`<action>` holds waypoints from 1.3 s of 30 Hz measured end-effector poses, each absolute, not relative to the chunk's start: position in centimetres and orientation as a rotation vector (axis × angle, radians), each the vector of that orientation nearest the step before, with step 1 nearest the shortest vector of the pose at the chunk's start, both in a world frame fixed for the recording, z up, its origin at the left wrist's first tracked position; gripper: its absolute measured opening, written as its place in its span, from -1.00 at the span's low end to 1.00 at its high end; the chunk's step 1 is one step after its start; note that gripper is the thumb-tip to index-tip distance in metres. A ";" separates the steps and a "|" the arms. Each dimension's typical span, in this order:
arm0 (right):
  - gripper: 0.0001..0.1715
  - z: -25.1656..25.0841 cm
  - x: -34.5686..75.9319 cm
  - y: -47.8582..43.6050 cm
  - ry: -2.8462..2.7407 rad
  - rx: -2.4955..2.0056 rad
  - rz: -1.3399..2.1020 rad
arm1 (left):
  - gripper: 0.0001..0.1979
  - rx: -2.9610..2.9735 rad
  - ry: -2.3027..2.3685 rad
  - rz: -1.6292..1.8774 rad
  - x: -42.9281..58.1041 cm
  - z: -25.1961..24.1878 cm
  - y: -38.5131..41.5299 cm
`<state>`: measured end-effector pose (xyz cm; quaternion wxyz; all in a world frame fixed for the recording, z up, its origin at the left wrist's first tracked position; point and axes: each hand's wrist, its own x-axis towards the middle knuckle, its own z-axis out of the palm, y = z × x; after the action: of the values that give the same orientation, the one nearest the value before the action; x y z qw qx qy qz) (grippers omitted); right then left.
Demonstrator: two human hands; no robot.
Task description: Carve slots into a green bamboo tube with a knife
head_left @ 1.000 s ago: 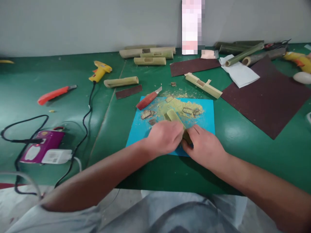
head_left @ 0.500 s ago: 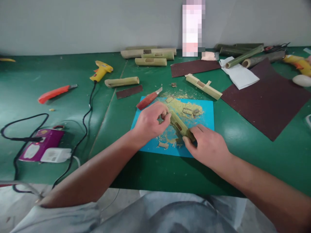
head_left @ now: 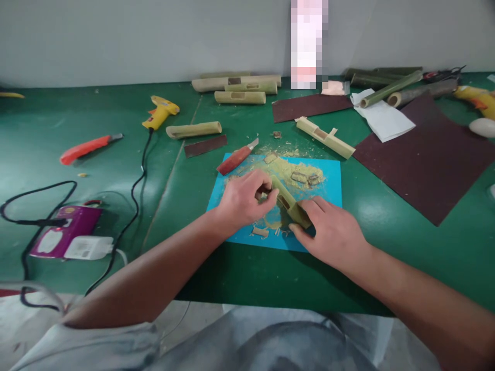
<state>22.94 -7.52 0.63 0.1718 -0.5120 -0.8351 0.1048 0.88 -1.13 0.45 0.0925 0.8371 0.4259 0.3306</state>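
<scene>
On green counter (head_left: 386, 247): blue sheet (head_left: 328, 175), sandpaper (head_left: 421, 159), bamboo tubes (head_left: 238, 97), glue gun (head_left: 160, 112), orange cutter (head_left: 85, 149), white paper (head_left: 386, 121), purple box (head_left: 69, 226), black cable (head_left: 136, 175).

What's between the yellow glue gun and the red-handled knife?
Head view: a short bamboo piece and, nearer the knife, a dark sandpaper strip.

Olive-green bamboo piece (head_left: 289, 204) on bright blue sheet (head_left: 328, 178), green table (head_left: 54, 144).

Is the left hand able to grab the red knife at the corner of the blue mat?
Probably yes. The red knife lies just beyond the left hand with nothing between them, though that hand is curled at the end of the bamboo piece and would have to leave it.
</scene>
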 end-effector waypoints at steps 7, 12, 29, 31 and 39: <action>-0.71 0.4 22.8 -7.6 -2.362 -1.429 0.295 | -0.89 2.392 1.287 0.901 0.9 0.2 -0.8; -0.70 0.2 22.8 -7.6 -2.350 -1.433 0.318 | -0.87 2.303 1.344 0.994 0.4 0.1 -0.5; -0.68 0.2 23.0 -7.4 -2.284 -1.478 0.406 | -0.81 2.379 1.242 0.895 -0.5 0.8 -0.8; -0.66 0.0 23.0 -7.4 -2.275 -1.479 0.413 | -0.82 2.355 1.267 0.902 -0.6 0.7 -0.7; -0.63 0.0 22.8 -7.4 -2.262 -1.471 0.433 | -0.84 2.405 1.223 0.947 -0.3 0.3 0.0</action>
<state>22.84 -7.39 -0.02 0.2029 -0.5272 -0.8104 0.1553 -0.28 -0.04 0.29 0.1409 0.8327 0.4234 0.3278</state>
